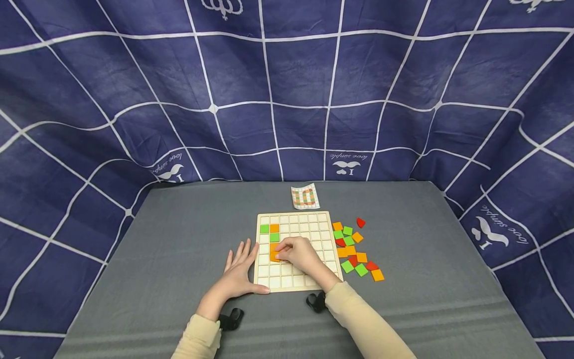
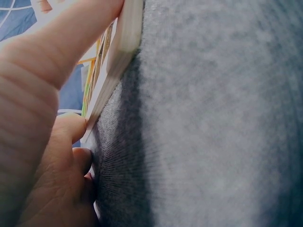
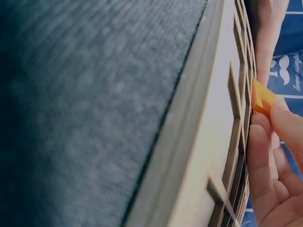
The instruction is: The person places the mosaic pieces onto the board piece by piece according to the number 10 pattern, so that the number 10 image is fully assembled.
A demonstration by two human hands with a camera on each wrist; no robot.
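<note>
A pale wooden grid board lies on the grey table. My left hand has its fingers spread, with the thumb at the board's near edge and a fingertip against its left side. In the right wrist view, thumb and fingers of my right hand pinch an orange square tile, tilted over the grid. In the head view that orange patch sits in the second column, partly covered by the fingers. Above it in the grid are a green tile, an orange tile and another green tile.
Loose orange, green and red pieces lie scattered along the board's right side. Behind the board is a small printed pattern card. A blue cloth with white lines hangs around the table.
</note>
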